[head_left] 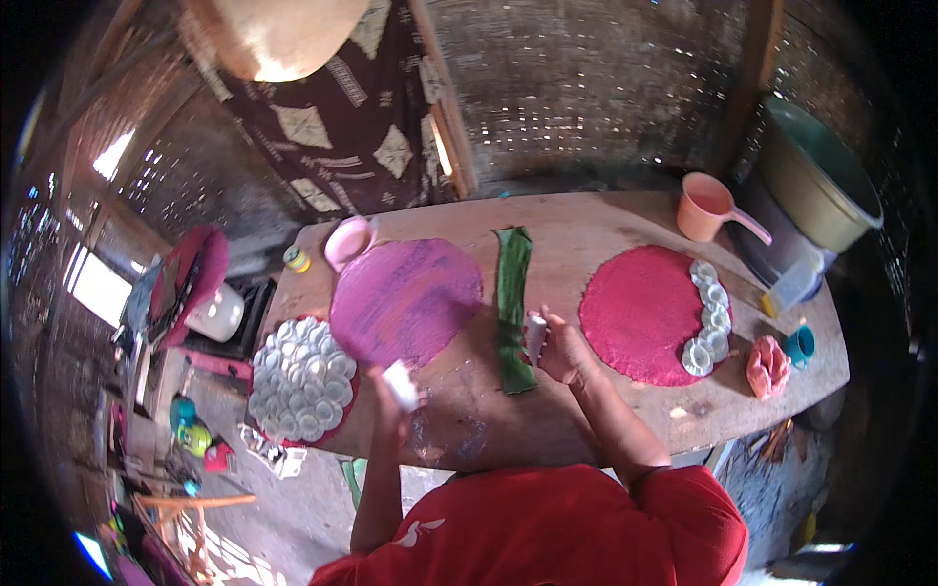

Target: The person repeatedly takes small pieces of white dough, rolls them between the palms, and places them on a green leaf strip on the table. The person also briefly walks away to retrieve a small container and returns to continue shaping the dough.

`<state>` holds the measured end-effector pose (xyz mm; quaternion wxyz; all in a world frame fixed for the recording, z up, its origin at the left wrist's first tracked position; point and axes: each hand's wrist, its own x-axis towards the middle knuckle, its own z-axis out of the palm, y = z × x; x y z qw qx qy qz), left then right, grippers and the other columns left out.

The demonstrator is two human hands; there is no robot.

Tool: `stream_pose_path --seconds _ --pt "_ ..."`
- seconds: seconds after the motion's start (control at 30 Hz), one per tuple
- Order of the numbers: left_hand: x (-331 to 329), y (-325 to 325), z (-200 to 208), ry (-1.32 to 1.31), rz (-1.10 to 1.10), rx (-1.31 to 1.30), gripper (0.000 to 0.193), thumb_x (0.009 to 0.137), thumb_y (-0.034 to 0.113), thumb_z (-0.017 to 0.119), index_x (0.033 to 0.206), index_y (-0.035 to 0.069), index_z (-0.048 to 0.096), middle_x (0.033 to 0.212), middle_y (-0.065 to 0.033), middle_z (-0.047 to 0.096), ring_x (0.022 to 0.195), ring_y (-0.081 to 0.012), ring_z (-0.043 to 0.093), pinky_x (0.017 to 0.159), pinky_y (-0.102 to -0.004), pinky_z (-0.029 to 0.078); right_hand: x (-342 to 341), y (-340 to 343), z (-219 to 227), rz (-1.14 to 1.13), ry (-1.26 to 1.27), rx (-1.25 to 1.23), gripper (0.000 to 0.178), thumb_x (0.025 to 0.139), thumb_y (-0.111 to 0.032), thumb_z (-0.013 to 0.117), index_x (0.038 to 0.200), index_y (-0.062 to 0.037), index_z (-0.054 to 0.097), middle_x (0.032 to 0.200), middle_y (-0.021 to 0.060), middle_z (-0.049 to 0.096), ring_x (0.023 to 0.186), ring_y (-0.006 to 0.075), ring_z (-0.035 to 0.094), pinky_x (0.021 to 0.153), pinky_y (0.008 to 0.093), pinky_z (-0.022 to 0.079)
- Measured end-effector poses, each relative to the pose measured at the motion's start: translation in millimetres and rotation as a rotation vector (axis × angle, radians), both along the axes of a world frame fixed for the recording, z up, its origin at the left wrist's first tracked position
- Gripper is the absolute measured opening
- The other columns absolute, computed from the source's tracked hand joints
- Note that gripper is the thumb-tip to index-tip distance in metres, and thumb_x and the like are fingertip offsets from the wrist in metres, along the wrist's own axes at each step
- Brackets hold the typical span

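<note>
My left hand point(406, 410), blurred, is closed around a small white piece point(399, 383) by the near edge of the purple round mat point(410, 293). Between thumb and fingers, my right hand point(562, 352) pinches another small white piece point(535, 336), beside a long green leaf strip point(512, 293). I cannot make out the kind of either piece. A round red mat point(635, 313) lies right of that hand, with several whitish cup-shaped pieces point(715, 318) along its right edge. More such pieces point(303, 381) cover another round mat at the table's left end.
On the wooden table point(469, 415) stand a pink dipper point(705, 207), a teal cup point(800, 347), a crumpled pink bag point(768, 368), a clear container point(796, 281), a pink bowl point(349, 242) and a small jar point(296, 259). A large tub point(816, 176) stands at the right.
</note>
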<state>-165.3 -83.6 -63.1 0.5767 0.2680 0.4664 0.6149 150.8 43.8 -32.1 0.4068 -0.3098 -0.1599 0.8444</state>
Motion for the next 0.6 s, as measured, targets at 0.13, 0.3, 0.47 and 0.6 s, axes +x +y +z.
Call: stream_pose_path --seconds 0.13,0.3,0.47,0.6 --pt "74 31 27 0.365 -0.154 0.019 0.035 0.094 0.02 0.062 0.123 0.005 0.05 0.099 -0.0049 0.062 0.074 -0.0102 0.06 0.062 -0.0257 0.052 -39 -8 21 0.01 -0.155 0.275 0.043 0.094 -0.032 0.057 0.126 -0.006 0.047 0.105 0.0073 0.057 0.09 0.0172 0.055 0.075 0.0332 0.048" --pt "105 42 57 1.036 -0.137 0.205 0.028 0.083 0.012 0.069 0.103 0.0 0.056 0.085 -0.0129 0.064 0.077 -0.0213 0.066 0.067 -0.0353 0.052 -62 -29 29 -0.029 -0.583 0.818 0.069 0.083 -0.025 0.074 0.136 0.0008 0.037 0.123 0.0157 0.051 0.112 0.024 0.053 0.093 0.0339 0.046" --pt "107 41 64 1.041 -0.2 0.165 0.022 0.073 0.004 0.07 0.093 0.0 0.062 0.084 -0.0156 0.062 0.087 -0.034 0.065 0.075 -0.0415 0.049 -67 -43 34 -0.11 -0.792 1.14 0.074 0.074 -0.01 0.079 0.135 -0.0023 0.039 0.123 0.0188 0.05 0.116 0.0301 0.052 0.096 0.0363 0.044" --pt "108 39 60 1.029 -0.236 0.235 0.016 0.071 0.002 0.068 0.087 0.002 0.064 0.085 -0.016 0.062 0.087 -0.0312 0.065 0.074 -0.0403 0.049 -69 -48 33 -0.195 -0.855 1.204 0.062 0.076 -0.008 0.078 0.13 -0.0048 0.048 0.112 0.0113 0.055 0.096 0.0202 0.055 0.078 0.0314 0.047"
